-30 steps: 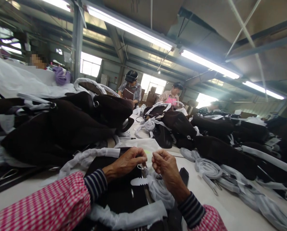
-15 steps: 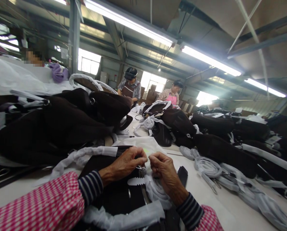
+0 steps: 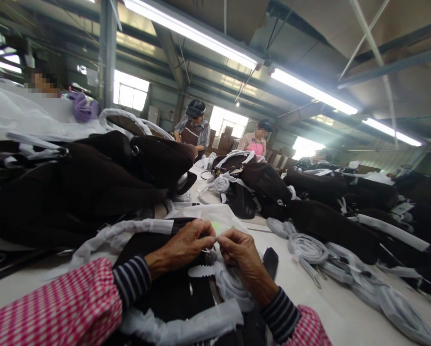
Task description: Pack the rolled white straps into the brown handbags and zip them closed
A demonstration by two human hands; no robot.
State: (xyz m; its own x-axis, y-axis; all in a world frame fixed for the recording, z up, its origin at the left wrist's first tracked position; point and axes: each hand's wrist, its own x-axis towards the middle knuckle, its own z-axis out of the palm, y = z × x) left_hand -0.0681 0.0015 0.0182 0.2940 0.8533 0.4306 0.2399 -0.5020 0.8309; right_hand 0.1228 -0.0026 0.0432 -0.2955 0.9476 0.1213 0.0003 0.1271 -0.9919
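Observation:
A black bag (image 3: 168, 295) lies in front of me, its handles (image 3: 190, 323) wrapped in white paper. Above its middle, my left hand (image 3: 188, 242) is closed in a pinch, thumb against forefinger. My right hand (image 3: 242, 259) pinches too, its fingertips meeting those of the left. Whatever they grip is too small to make out. Just below the fingers are a metal clasp and a white serrated strip (image 3: 203, 271). A coiled strap (image 3: 233, 288) in white wrapping rests on the bag, partly behind my right hand.
Dark bags (image 3: 74, 187) are heaped on the left, and more bags (image 3: 338, 226) lie along the right. Wrapped strap coils (image 3: 307, 248) sit on the white table (image 3: 302, 307). Several people, including one in a brown apron (image 3: 190, 137), are at the far side.
My right hand has moved left, so the fingertips of both hands now meet. The small gap between them has closed. The view has shifted slightly.

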